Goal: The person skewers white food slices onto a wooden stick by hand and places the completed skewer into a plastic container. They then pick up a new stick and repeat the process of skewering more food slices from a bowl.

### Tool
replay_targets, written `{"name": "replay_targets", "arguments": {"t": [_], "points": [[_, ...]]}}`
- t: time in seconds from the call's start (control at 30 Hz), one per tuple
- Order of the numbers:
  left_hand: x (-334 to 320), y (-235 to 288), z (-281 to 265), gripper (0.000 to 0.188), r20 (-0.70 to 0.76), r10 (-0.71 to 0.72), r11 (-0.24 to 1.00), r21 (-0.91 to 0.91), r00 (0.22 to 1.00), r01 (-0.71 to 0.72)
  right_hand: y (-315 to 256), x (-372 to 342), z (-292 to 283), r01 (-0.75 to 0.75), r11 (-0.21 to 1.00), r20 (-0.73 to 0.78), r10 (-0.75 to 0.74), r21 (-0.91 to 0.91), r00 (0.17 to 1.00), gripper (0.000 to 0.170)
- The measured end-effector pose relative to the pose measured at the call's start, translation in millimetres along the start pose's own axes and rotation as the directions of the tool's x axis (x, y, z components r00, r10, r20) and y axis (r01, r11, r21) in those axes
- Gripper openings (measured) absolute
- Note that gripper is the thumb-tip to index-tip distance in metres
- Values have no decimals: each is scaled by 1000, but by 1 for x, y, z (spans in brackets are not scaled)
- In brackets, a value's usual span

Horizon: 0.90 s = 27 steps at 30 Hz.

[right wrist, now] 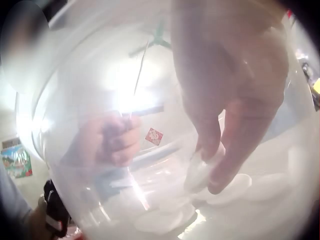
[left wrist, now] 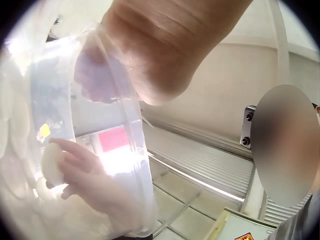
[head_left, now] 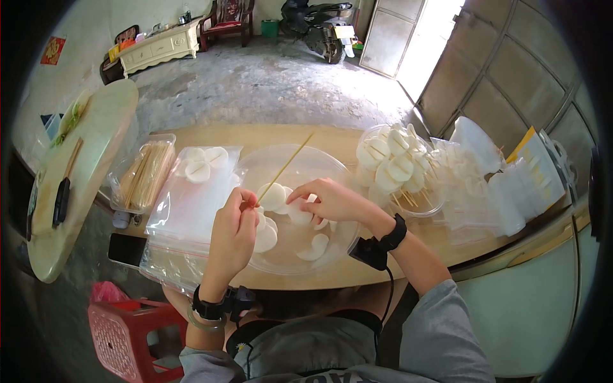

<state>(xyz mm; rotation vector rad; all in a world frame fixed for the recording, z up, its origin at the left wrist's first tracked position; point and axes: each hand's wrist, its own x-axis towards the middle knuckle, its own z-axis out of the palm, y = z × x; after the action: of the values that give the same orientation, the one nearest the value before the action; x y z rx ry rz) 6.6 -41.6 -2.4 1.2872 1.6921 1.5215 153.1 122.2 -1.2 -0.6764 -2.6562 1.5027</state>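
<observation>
The broad light-wood table (head_left: 255, 135) carries everything near the hands. At its middle sits a wide, round basin of clear plastic (head_left: 319, 167); to its left lies a flat pile of clear plastic bags (head_left: 182, 214), with three thin white discs on top. Right of the basin stands a smaller round tub of clear plastic (head_left: 424, 212), crowded with white discs on wooden sticks. Past the bags, at the table's left, is an oblong clear plastic box (head_left: 121, 205) of pale wooden sticks. Over the basin, the person's left hand (head_left: 231, 235) has its fingers curled, pinching the lower part of a long, thin yellowish wooden stick (head_left: 288, 161), which slants up and away. The right hand (head_left: 335, 201) pinches one thin, round white disc (head_left: 300, 214) between thumb and fingers, above loose white discs (head_left: 313, 247) lying in the basin.
</observation>
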Motion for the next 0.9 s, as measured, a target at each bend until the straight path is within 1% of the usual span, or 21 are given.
{"name": "replay_targets", "arguments": {"t": [0.07,0.1,0.17,0.2,0.27,0.3,0.37,0.4,0.47,0.5,0.57,0.6,0.67,0.7,0.77,0.8,0.87,0.9], "points": [[0,0,0,9,-11,-23,999,-36,1000,23,-1,-2,-1,25,988,21,-28,153,999,24],[0,0,0,9,-4,-19,999,-30,1000,19,-3,-3,-2,29,987,13,-31,158,999,24],[1,-1,0,9,8,-46,999,-18,999,47,-4,-6,-3,73,963,0,-75,260,997,22],[1,0,0,9,15,-45,999,-12,999,45,-3,-7,-1,75,961,-7,-76,266,997,22],[0,2,0,9,26,-60,998,1,998,60,1,-8,1,87,912,16,-102,401,995,20],[1,3,1,9,31,-59,998,6,998,59,0,-9,0,90,910,11,-103,405,995,20],[0,5,2,9,23,-91,996,23,996,91,-4,-11,-2,53,823,-1,-63,566,998,18],[-1,5,4,9,26,-90,996,25,996,90,-4,-12,-4,55,821,-5,-64,568,998,18],[-2,5,7,9,-17,-104,994,-29,994,104,-3,-13,-6,89,793,-10,-104,603,994,20],[-2,5,7,9,-15,-104,994,-28,994,104,-2,-13,-6,90,792,-12,-104,604,995,20],[-2,3,6,8,-19,-95,995,-29,995,95,1,-13,-6,152,741,-53,-156,654,986,24],[-2,2,6,8,-19,-96,995,-30,995,95,3,-13,-7,152,742,-53,-155,654,986,24],[-3,2,6,8,-21,-92,995,-27,996,92,6,-12,-10,121,693,-113,-57,711,992,30],[-3,2,6,8,-21,-93,995,-28,995,92,6,-12,-11,120,693,-113,-56,711,992,30],[-4,5,7,8,-3,-77,997,12,997,77,7,-11,-11,182,571,-235,20,800,972,31],[-4,5,7,8,0,-77,997,10,997,77,7,-11,-12,182,572,-237,22,800,971,31],[-5,4,6,9,-57,-63,993,100,996,68,6,-12,-12,252,412,-315,93,876,944,31],[-5,3,6,9,-52,-61,993,99,997,66,6,-12,-12,254,413,-319,96,875,943,31]]}}
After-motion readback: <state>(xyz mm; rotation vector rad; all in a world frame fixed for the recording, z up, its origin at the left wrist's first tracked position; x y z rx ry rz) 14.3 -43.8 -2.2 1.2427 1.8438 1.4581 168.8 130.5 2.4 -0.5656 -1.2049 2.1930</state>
